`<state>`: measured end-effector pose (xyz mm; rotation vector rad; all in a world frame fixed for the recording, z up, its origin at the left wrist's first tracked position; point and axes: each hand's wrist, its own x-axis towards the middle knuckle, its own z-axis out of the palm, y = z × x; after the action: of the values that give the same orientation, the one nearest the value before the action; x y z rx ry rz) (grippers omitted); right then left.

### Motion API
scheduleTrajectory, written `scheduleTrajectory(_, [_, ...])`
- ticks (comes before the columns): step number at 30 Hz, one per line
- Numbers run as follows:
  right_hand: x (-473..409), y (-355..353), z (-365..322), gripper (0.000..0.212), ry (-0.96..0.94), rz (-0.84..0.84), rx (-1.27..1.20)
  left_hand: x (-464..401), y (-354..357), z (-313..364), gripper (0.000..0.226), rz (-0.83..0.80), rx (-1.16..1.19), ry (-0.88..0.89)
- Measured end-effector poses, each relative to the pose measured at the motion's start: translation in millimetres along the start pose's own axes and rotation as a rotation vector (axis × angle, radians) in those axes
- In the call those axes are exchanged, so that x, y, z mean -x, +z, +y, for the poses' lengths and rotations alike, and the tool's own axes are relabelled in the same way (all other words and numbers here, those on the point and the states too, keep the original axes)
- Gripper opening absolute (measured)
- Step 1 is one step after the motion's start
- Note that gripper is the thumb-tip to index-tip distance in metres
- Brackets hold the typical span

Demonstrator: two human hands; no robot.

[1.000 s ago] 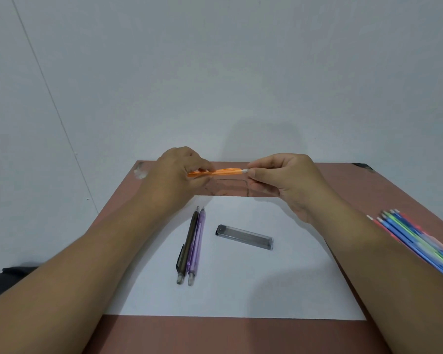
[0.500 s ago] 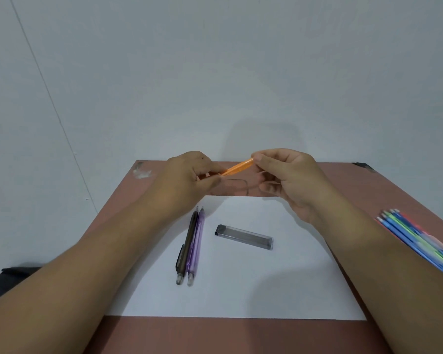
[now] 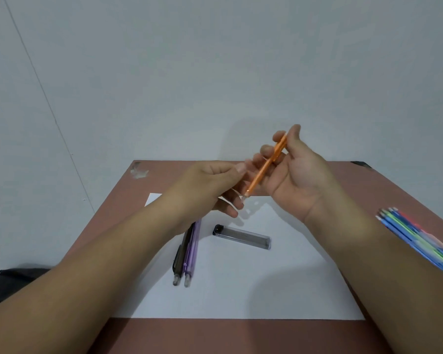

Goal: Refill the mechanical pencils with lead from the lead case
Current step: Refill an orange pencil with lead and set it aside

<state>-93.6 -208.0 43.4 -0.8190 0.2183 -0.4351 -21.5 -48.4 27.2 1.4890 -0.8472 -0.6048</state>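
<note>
My right hand (image 3: 298,186) holds an orange mechanical pencil (image 3: 264,169) above the table's far side, tilted, with its pale end pointing down and left. My left hand (image 3: 205,186) is just left of that end, thumb and forefinger pinched together; whether they hold a small part is blurred. On the white paper (image 3: 241,290) lies the clear lead case (image 3: 242,237) with a black cap at its left end. Left of the case, a dark brown pencil (image 3: 180,254) and a purple pencil (image 3: 192,251) lie side by side, partly under my left forearm.
A bundle of blue, green and red pencils (image 3: 420,238) lies at the right edge of the brown table (image 3: 241,335). A dark object (image 3: 10,282) sits off the table at lower left. A grey wall stands right behind the table.
The orange pencil went from level between both hands to steeply tilted in my right hand alone. My left hand has let go of its barrel and sits pinched beside the lower end.
</note>
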Motion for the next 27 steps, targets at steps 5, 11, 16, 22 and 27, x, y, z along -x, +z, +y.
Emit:
scheduleTrajectory(5, [-5,-5,-12,0.046,0.041,-0.059,-0.234,2,0,1,0.064,-0.121,0.05,-0.071])
scheduleTrajectory(11, [-3,-11,-15,0.04,0.01,-0.11,-0.375,0,0,3,0.087,-0.164,0.116,-0.123])
scheduleTrajectory(16, [1,-11,-17,0.038,-0.034,-0.094,-0.432,0,-1,3,0.097,-0.186,0.172,-0.155])
scheduleTrajectory(22, [1,-14,-21,0.035,-0.07,-0.073,-0.473,-1,-1,0,0.092,-0.211,0.225,-0.128])
scheduleTrajectory(27, [1,-14,-21,0.037,-0.086,-0.06,-0.478,-1,-2,-2,0.089,-0.228,0.225,-0.103])
